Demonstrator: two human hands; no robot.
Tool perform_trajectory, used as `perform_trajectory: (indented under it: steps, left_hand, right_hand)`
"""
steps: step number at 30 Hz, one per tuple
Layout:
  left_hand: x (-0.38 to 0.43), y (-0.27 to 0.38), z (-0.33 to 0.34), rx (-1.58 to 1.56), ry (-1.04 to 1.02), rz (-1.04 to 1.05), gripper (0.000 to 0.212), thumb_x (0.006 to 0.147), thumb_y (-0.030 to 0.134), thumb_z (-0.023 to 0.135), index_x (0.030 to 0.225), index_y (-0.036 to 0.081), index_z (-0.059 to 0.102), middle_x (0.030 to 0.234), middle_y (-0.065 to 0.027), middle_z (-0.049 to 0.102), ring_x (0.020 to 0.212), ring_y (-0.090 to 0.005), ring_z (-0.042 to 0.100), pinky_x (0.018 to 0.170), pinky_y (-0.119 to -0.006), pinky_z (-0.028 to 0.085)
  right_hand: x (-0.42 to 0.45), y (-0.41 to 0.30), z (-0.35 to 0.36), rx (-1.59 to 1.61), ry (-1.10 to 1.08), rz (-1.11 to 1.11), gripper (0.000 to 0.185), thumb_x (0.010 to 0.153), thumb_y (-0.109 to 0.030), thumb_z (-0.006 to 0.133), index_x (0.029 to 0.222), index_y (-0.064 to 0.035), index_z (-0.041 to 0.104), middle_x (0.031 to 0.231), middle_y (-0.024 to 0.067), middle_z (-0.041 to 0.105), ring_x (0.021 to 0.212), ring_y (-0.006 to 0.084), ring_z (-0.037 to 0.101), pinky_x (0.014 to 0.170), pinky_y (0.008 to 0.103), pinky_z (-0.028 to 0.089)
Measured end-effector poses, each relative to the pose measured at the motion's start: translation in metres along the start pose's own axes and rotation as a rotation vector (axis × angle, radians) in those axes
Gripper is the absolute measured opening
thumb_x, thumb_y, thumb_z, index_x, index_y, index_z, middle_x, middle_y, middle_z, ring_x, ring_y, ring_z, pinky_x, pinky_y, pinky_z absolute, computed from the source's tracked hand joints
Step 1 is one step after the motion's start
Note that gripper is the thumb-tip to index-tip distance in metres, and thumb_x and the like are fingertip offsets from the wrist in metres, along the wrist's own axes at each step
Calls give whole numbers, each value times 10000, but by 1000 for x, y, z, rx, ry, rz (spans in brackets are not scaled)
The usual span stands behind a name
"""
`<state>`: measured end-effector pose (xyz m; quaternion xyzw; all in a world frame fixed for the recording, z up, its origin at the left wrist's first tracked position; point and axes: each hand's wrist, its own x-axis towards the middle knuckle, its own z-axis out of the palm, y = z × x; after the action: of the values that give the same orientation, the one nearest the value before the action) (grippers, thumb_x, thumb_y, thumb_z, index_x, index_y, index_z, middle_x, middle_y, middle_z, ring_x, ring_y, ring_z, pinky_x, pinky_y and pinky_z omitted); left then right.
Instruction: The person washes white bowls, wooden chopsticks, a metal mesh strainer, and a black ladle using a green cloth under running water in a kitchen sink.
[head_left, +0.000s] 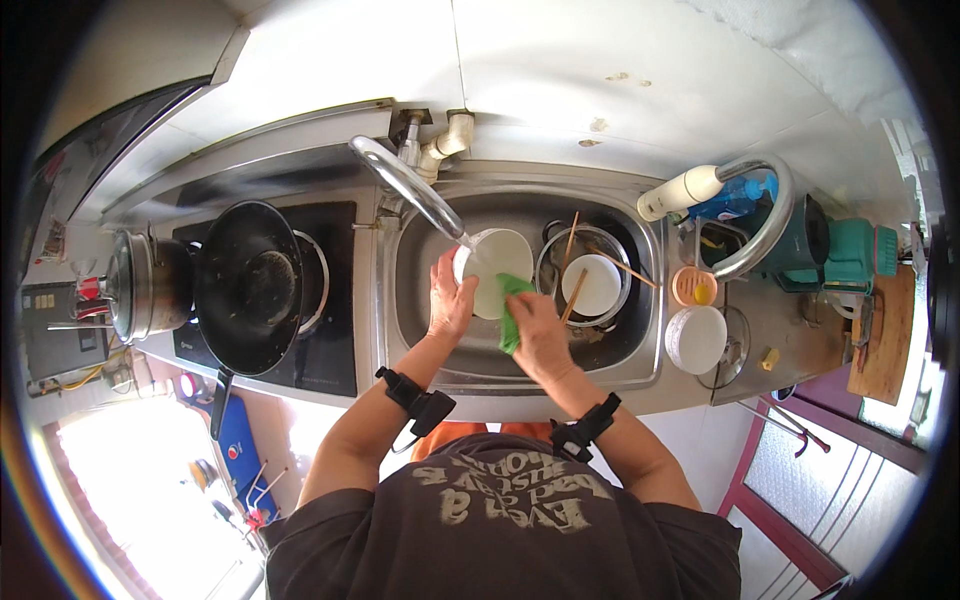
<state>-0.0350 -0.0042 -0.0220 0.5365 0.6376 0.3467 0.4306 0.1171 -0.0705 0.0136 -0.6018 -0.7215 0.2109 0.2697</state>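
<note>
My left hand (452, 300) grips the left rim of a white bowl (489, 281), tilted under the spout of a chrome faucet (420, 191). Bunched in my right hand (541, 336) is a green cloth (511, 319), pressed against the bowl's right edge. Both hands are above the stainless steel sink (427, 352). Right of them in the basin sits a metal pot (547, 259) holding a smaller white bowl (592, 283) and several wooden chopsticks (576, 295). My right fingertips are partly hidden by the cloth.
Left of the sink, a black wok (244, 292) and a lidded steel pot (150, 289) stand on the black cooktop (330, 360). On the right counter are a white bowl (696, 340), a glass lid (733, 356), an orange soap dish (688, 283) and a teal jug (851, 251).
</note>
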Motion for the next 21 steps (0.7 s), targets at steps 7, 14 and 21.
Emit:
perform_trajectory:
  steps: [7, 14, 21]
  left_hand:
    - [-7, -8, 5, -60, -12, 22, 457, 783, 195, 530, 1205, 24, 489, 1112, -242, 526, 1037, -398, 489, 929, -430, 383]
    - [1, -6, -2, -256, -363, -348, 520, 731, 208, 595, 1203, 21, 487, 1023, -169, 579, 943, -278, 576, 678, -375, 548]
    - [-4, -36, 9, -278, -234, -348, 618, 676, 159, 643, 1255, 54, 455, 1127, -178, 472, 965, -284, 550, 609, -371, 557]
  right_hand:
    - [4, 4, 10, -181, -159, -242, 466, 629, -115, 670, 1086, -69, 592, 1052, 49, 525, 956, 230, 492, 743, 335, 443]
    - [6, 36, 15, -420, -184, -325, 194, 679, -128, 608, 870, -122, 640, 793, -22, 542, 842, 185, 529, 640, 313, 451]
    - [3, 21, 25, -176, -106, -154, 133, 629, -67, 634, 752, -110, 607, 778, 37, 546, 811, 227, 538, 665, 329, 485]
